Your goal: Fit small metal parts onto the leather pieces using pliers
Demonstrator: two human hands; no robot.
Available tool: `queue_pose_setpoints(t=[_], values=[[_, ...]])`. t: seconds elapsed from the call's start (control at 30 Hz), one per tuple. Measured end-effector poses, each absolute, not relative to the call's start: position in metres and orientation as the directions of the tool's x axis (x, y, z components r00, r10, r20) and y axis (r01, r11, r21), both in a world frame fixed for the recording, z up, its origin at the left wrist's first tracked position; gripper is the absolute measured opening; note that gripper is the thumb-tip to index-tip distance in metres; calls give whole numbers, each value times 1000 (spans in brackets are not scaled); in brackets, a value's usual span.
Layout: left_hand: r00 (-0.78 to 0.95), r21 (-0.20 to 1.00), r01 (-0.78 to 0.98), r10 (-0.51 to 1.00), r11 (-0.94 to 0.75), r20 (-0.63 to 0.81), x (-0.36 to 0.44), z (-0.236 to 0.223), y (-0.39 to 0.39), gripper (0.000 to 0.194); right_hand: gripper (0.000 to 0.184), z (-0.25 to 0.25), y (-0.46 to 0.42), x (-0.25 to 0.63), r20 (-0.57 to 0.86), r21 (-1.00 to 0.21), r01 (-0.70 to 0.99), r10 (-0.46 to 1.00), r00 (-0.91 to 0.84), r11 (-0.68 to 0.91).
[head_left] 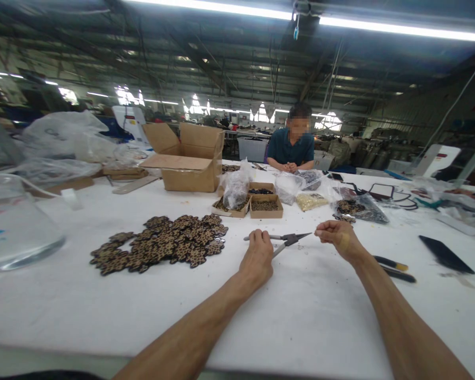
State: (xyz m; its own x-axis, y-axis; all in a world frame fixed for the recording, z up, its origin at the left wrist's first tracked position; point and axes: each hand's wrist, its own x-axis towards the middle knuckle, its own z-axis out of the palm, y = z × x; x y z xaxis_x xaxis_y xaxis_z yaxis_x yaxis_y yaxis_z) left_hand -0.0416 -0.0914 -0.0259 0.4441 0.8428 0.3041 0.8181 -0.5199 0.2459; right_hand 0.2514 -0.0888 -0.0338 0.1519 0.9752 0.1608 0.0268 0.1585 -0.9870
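My left hand (258, 258) is closed around the handles of long-nose pliers (292, 239), whose pointed jaws reach toward the right. Close to the pliers' tip is my right hand (338, 237), with thumb and fingers pinched together; whatever they hold is too small to make out. A tan patch is stuck on the back of that hand. Left of my left hand lies a heap of leopard-print, flower-shaped pieces (162, 245) with dark edges. Tiny bits are scattered on the white table (301, 306) under the pliers. Yellow-and-black handled pliers (396, 269) lie beside my right forearm.
Beyond the heap stand an open cardboard box (192, 171) and small trays of little parts (266, 207). Plastic bags (312, 200) lie behind my hands. A dark flat phone-like slab (446, 254) is at right. Across the table a person (291, 145) leans on it, hands together.
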Motion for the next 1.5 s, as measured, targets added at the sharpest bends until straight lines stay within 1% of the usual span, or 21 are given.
queue_pose_setpoints(t=[0.27,0.4,0.5,0.6,0.73,0.83,1.07,1.3,1.5], values=[[455,261,809,842,-527,289,-40,-25,-92,65,34,-29,-94,246,91,-991,-90,988,124,102],[460,286,790,833,-542,308,-40,-25,-93,63,31,-27,-97,246,44,-985,-165,998,51,52],[457,313,780,835,-541,306,-41,-26,-93,63,33,-27,-97,248,16,-974,-224,1000,-6,15],[462,323,773,833,-546,304,-41,-28,-93,62,35,-29,-97,249,0,-970,-245,1000,-25,-7],[462,336,770,837,-542,294,-41,-31,-93,61,33,-29,-98,247,1,-964,-265,999,-45,-11],[461,348,770,843,-535,275,-41,-29,-94,60,30,-29,-99,246,-4,-949,-313,998,-67,-25],[470,386,750,844,-537,259,-41,-23,-96,64,27,-30,-100,247,-67,-892,-431,983,-169,-134],[502,343,738,812,-582,298,-41,-28,-94,61,27,-31,-99,248,-81,-897,-416,981,-174,-148],[496,345,753,828,-561,263,-39,-28,-95,62,27,-31,-101,246,-66,-923,-368,987,-147,-117]])
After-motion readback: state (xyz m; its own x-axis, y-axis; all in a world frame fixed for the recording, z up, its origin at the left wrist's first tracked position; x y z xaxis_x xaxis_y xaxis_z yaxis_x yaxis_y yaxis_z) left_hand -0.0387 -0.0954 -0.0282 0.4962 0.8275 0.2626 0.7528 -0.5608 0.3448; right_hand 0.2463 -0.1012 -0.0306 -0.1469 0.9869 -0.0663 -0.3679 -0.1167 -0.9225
